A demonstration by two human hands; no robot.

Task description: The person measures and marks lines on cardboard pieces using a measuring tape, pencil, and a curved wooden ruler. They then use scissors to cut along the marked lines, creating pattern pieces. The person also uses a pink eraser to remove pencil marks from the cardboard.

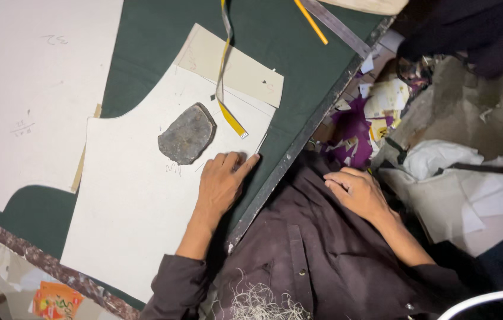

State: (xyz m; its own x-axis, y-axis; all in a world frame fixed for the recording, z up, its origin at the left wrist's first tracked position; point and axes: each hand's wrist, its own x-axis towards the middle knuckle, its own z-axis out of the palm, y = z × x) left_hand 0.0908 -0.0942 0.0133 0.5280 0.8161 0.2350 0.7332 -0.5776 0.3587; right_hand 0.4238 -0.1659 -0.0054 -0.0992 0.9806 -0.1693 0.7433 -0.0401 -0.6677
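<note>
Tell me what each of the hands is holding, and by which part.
Nothing is held. The left hand lies flat on the card pattern near its right edge, beside the stone. The right hand rests on the dark garment.

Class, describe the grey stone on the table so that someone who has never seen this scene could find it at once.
Start at the dark green table and find the large pale paper pattern under the left hand. The stone lies on that pattern just beyond the fingertips, beside the yellow tape measure. It is the only rough, grey, rounded lump among flat sheets.
</note>
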